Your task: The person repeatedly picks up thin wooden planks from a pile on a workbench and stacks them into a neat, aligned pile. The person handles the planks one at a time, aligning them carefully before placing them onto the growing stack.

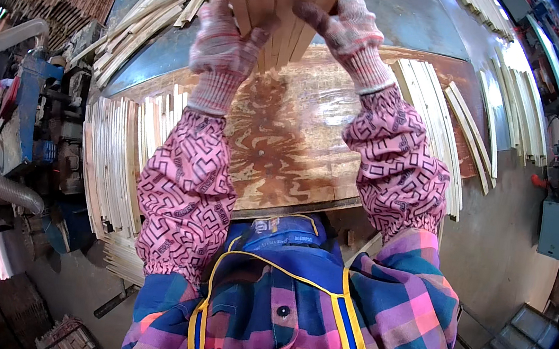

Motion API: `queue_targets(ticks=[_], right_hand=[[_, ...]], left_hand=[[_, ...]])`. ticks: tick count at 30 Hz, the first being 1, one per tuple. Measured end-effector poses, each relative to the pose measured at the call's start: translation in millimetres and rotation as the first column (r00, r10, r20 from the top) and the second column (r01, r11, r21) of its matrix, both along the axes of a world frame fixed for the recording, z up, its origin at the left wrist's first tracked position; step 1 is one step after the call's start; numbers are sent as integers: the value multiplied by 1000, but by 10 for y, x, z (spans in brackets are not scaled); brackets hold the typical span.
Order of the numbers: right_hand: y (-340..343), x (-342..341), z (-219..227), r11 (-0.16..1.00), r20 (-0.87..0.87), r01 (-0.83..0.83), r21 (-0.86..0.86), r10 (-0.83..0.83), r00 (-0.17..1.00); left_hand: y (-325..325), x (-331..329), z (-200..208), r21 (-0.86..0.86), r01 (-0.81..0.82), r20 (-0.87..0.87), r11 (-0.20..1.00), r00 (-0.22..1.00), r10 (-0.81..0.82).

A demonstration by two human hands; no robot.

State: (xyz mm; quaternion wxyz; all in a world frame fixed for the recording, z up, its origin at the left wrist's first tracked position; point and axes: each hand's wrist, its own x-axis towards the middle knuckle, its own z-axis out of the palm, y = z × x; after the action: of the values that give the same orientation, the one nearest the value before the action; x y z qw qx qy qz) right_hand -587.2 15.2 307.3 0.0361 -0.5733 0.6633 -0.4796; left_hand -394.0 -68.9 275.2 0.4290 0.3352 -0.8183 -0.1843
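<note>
1. Left hand (225, 41) and right hand (346, 33) squeeze a bundle of boards (280, 0) from opposite sides, fingers partly hidden but closed on it.
2. The bundle is above the counter (297, 142); whether they touch is unclear.
3. Uneven pressure could let middle boards slide out.
4. Left slats (109, 153) and right slats (429, 120) might scatter if one drops.

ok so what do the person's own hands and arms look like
The left hand and right hand wear pale knitted gloves with reddish tints, darker thumbs and ribbed cuffs. Puffy pink sleeve covers with black angular lines meet plaid shirt sleeves in blue, purple and orange.
</note>
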Motion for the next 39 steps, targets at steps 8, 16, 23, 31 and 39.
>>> queue_targets(ticks=[8, 16, 23, 31, 39], right_hand=[[1558, 543, -1459, 999, -582, 18, 40, 9, 813], [2567, 986, -2934, 353, -355, 153, 923, 624, 696], [2551, 988, -2872, 348, -207, 88, 933, 320, 924], [2953, -771, -3041, 446, -670, 712, 543, -281, 687], [2414, -1347, -2318, 107, -597, 604, 790, -93, 797]], left_hand=[[1565, 609, -1115, -125, -76, 69, 989, 994, 85], [2554, 1451, -3318, 330, 80, 616, 940, 736, -279], [2256, 1494, -2994, 683, -176, 510, 709, 810, -291], [2320, 843, -2809, 645, -422, 484, 637, 871, 86], [2038, -179, -2225, 376, -650, 886, 661, 462, -50]])
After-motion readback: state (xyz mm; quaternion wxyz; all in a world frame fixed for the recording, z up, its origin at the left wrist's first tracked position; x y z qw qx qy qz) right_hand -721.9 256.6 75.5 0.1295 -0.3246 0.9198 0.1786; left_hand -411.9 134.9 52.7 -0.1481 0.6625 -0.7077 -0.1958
